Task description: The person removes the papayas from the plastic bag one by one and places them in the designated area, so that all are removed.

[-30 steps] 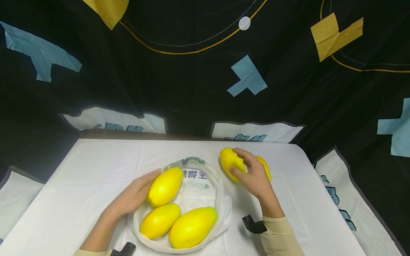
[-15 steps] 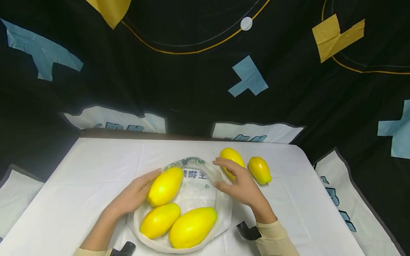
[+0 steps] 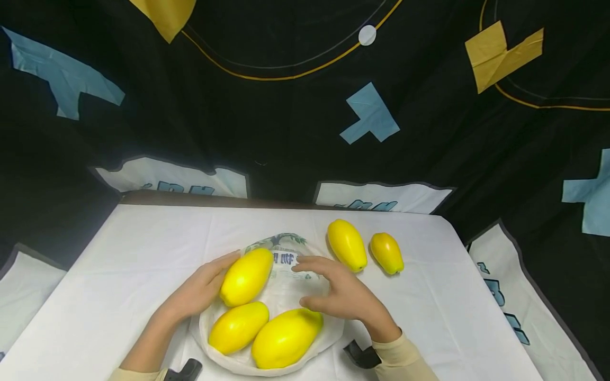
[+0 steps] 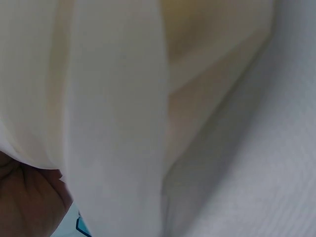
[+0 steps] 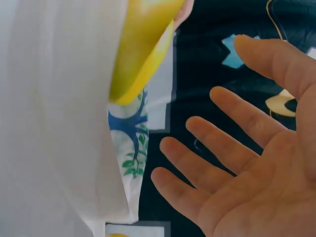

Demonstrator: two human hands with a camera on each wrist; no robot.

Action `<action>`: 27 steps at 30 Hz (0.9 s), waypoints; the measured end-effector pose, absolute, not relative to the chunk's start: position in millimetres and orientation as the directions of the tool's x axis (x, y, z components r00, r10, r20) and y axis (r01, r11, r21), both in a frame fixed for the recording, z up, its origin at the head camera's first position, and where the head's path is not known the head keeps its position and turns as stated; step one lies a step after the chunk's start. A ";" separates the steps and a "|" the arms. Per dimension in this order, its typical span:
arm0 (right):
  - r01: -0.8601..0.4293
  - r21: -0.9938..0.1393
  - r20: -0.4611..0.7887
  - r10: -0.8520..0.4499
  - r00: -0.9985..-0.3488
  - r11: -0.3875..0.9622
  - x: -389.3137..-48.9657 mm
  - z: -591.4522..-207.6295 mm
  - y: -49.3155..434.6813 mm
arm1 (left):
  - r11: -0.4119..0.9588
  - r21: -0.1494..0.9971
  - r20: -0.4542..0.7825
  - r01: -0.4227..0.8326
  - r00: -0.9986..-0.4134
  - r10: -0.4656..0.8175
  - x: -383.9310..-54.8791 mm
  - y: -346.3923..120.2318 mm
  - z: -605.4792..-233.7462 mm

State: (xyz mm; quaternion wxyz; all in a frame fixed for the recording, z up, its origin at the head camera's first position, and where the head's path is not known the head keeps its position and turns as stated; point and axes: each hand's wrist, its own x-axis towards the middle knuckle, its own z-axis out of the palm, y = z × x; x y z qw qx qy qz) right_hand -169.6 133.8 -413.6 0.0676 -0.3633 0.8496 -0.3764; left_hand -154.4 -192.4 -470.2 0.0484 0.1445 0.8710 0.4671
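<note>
A white plastic bag [image 3: 335, 323] with green and dark print stands with its mouth wide open, three yellow papayas inside: an upper one [image 3: 246, 277], a smaller one [image 3: 239, 328] and a large one [image 3: 288, 338] with a greenish tip. Along the bag's left side rests my left hand [image 3: 202, 288], fingers extended beside the upper papaya; its thumb is hidden. My right hand [image 3: 340, 291] hovers over the bag's right side, holding nothing; the right wrist view shows its fingers [image 5: 212, 158] spread apart. In the left wrist view, the bag's plastic [image 4: 116, 118] covers most of the picture.
Two more yellow papayas, a larger [image 3: 347, 245] and a smaller one [image 3: 387, 253], lie on the white-covered table [image 3: 452, 317] right of the bag. A black cloth backdrop [image 3: 267, 121] with blue and gold tape hangs behind the table.
My right hand has moved left and nearer, from over the two loose papayas to above the bag's right side. The left hand, bag and papayas stay where they were.
</note>
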 end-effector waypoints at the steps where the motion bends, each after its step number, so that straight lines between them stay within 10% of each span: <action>1: -0.571 -0.686 0.150 -0.680 -0.718 0.451 -168.6 -413.6 132.6 | 0.523 0.827 0.051 0.208 -0.953 0.298 -154.5 -192.4 -470.1; 27: -0.654 -0.682 -0.024 -0.904 -0.427 0.327 -163.2 -429.1 120.4 | 0.534 0.822 0.039 0.197 -0.956 0.292 -155.6 -192.3 -472.5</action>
